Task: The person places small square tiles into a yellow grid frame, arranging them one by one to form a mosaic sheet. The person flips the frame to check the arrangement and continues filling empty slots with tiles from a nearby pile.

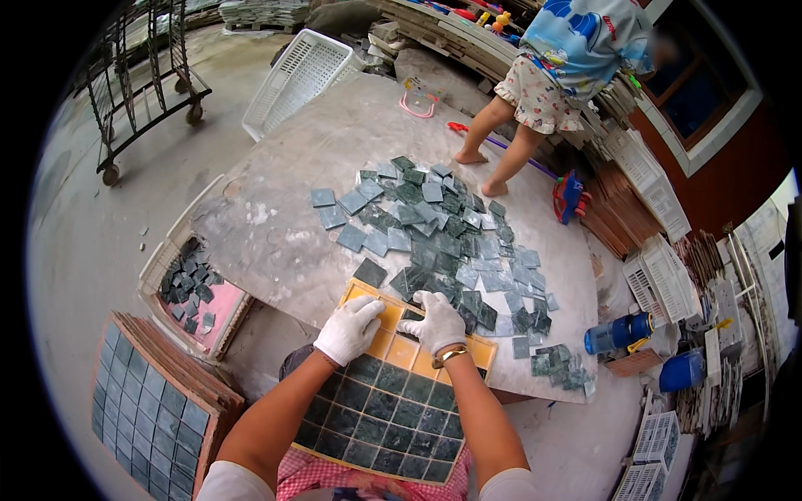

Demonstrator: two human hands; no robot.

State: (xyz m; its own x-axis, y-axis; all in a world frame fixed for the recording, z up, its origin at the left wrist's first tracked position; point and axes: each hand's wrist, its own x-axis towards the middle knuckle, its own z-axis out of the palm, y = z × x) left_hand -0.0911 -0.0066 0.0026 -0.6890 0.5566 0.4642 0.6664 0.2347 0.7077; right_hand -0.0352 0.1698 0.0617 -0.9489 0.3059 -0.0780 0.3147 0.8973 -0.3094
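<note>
A yellow grid tray [403, 344] lies tilted against the table edge, over my lap. Its nearer rows hold dark green square stone tiles [380, 404]; bare yellow cells show farther up. My left hand [349, 330], in a white glove, rests over the upper left cells with its fingers curled together; anything in them is hidden. In a matching glove, my right hand [434, 324] pinches a dark stone tile [408, 319] at the upper middle cells. Just beyond the tray spreads a heap of loose green and grey tiles [430, 221].
A barefoot person [535, 100] stands on the table [276, 192] at the far side, near toys [571, 197]. A crate of tile pieces [219, 313] sits left, above stacked filled trays [150, 409]. A blue jug [618, 332] and white crates [656, 442] stand right; a metal cart [142, 92], far left.
</note>
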